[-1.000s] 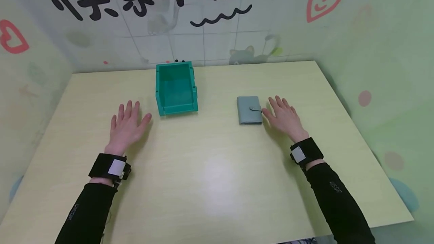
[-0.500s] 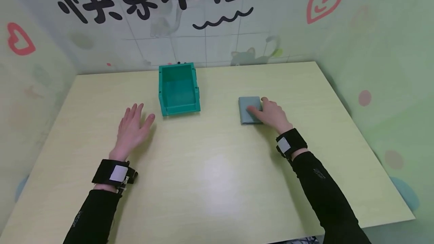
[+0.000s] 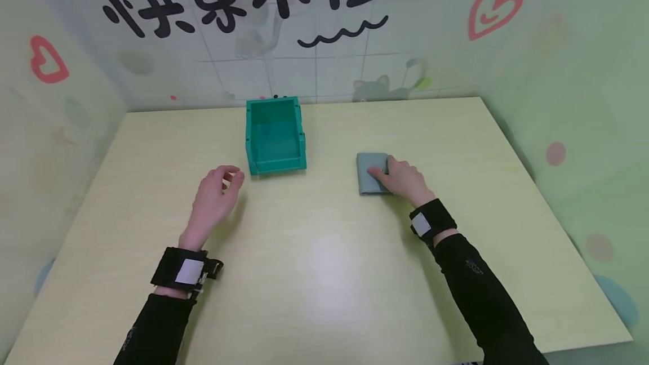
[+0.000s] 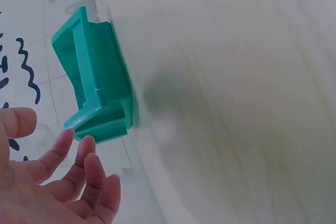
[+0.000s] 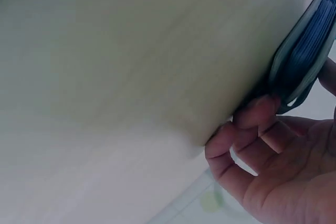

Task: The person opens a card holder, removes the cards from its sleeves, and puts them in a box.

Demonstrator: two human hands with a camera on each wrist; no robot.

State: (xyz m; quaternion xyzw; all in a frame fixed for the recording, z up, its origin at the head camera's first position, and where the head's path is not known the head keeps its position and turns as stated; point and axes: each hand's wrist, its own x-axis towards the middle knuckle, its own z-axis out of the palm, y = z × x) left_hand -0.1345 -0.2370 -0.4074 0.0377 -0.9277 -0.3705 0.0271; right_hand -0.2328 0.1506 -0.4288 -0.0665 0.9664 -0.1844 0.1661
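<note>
Within the last second the right hand (image 3: 400,178) slid onto the grey wallet (image 3: 369,173) at the counter's (image 3: 324,275) three o'clock and now grasps it, likely to lift, while the left hand (image 3: 215,199) curls loosely, holding nothing, beside the green bin (image 3: 275,138).

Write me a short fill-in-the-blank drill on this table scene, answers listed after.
1. The right hand grips the grey ____.
2. The green bin holds ____.
3. The hand nearest the bin is the ____ one.
4. The wallet lies on the ____.

Missing words: wallet; nothing; left; table
</note>
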